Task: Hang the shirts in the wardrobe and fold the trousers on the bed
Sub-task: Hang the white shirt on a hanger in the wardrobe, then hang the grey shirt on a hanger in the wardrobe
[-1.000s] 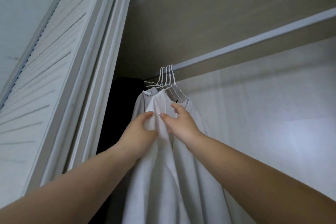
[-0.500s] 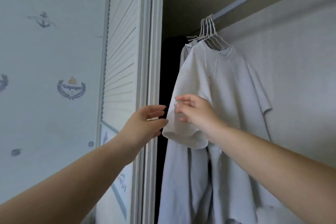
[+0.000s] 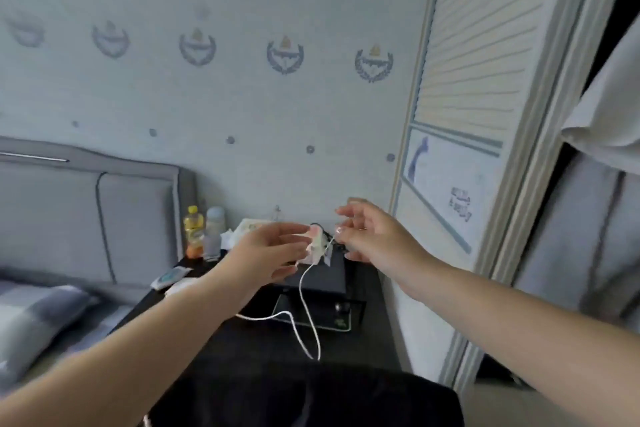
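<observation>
- Head view: the left hand (image 3: 273, 255) and the right hand (image 3: 372, 236) are both raised in mid-air over the dark bedside table (image 3: 242, 340), fingers loose and spread, holding nothing.
- The white shirt (image 3: 609, 114) hangs at the far right edge inside the wardrobe (image 3: 540, 184), well apart from both hands; only its sleeve and part of its body show, so the count of shirts cannot be told. Paler cloth (image 3: 571, 236) hangs below it.
- One louvred wardrobe door (image 3: 478, 62) stands between the hands and the shirt.
- On the left, one bed (image 3: 52, 340) with a grey padded headboard (image 3: 86, 201) and one checked pillow (image 3: 34, 315).
- On the table: two bottles, one yellow (image 3: 194, 232) and one clear (image 3: 214, 232), one black box (image 3: 322, 277), and a white cable (image 3: 304, 315) that trails from a small white plug (image 3: 318, 248) just behind the left fingertips.
- Dark cloth (image 3: 311, 399) fills the near bottom edge; whether it is trousers cannot be told.
</observation>
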A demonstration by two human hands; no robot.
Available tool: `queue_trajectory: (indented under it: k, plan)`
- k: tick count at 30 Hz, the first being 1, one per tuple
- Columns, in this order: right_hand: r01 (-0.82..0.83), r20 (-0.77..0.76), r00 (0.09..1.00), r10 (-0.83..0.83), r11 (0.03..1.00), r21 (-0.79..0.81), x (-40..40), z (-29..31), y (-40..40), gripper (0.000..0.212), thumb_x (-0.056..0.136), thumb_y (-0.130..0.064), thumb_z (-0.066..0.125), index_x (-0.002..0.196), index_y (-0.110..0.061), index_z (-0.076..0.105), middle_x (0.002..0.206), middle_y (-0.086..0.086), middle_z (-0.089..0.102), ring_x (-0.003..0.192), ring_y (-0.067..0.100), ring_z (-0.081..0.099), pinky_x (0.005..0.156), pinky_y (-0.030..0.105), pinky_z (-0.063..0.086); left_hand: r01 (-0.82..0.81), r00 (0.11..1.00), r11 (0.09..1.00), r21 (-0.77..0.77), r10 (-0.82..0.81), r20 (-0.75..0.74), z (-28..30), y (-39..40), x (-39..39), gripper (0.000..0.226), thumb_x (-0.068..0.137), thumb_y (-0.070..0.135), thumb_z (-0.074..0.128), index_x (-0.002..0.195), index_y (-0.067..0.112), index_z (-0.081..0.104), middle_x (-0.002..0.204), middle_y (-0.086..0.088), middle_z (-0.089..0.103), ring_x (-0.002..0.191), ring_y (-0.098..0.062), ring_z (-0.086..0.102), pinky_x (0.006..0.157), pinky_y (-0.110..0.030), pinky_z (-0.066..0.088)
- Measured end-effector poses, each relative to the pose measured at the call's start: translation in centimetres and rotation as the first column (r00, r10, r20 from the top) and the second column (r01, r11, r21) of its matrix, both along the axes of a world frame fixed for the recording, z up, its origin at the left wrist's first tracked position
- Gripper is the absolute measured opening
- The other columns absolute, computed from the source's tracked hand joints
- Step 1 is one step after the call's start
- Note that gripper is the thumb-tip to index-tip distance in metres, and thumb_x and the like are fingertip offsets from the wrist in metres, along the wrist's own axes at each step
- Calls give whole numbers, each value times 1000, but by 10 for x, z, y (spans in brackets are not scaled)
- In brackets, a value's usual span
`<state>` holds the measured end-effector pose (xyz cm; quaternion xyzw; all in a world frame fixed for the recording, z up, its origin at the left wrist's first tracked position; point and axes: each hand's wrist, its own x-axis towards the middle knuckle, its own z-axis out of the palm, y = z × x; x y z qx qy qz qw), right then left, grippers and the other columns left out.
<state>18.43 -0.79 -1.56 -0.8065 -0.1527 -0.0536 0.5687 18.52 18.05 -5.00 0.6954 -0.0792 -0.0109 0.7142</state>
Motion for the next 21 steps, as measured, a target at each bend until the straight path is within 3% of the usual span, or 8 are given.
queue_trajectory:
  k: [3, 8, 11, 15, 21]
  plan:
    - [-134, -86, 988, 131, 991, -26, -12, -38, 73, 19, 91, -15, 59, 104, -28, 56, 95, -3, 62, 96, 12, 63, 71, 21, 55, -131, 987, 991, 22, 132, -93, -40, 78, -39, 19, 89, 9, 65, 100, 24, 69, 96, 6, 74, 91, -10, 69, 79, -28, 53]
    - [-318, -235, 921, 311, 948, 9, -42, -98, 201, 15, 91, -18, 60, 100, -29, 58, 87, -8, 62, 95, 10, 64, 76, 25, 56, -347, 903, 937, 40, 346, -254, -100, 204, -123, 20, 88, 5, 64, 103, 18, 67, 98, 1, 70, 88, -12, 65, 82, -29, 50]
    - [-409, -314, 862, 398, 912, 32, -65, -135, 279, 13, 91, -16, 60, 102, -25, 59, 89, -4, 61, 90, 9, 62, 73, 25, 55, -488, 815, 872, 38, 471, -338, -133, 275, -183, 20, 89, 3, 63, 101, 18, 66, 98, 2, 70, 85, -10, 64, 75, -22, 53]
    - [-528, -431, 758, 490, 849, 37, -99, -181, 376, 11, 92, -17, 58, 101, -24, 60, 97, -1, 62, 99, 15, 62, 76, 27, 54, -668, 658, 743, 40, 614, -436, -175, 354, -260, 21, 88, 1, 63, 102, 17, 64, 102, 1, 68, 90, -15, 63, 82, -30, 49]
    - [-674, -577, 583, 572, 737, 49, -151, -244, 489, 7, 94, -19, 56, 95, -24, 61, 94, 0, 62, 90, 10, 61, 73, 27, 53, -851, 395, 519, 84, 736, -550, -221, 428, -364, 20, 89, 1, 61, 103, 16, 63, 106, 0, 68, 93, -15, 63, 85, -32, 47]
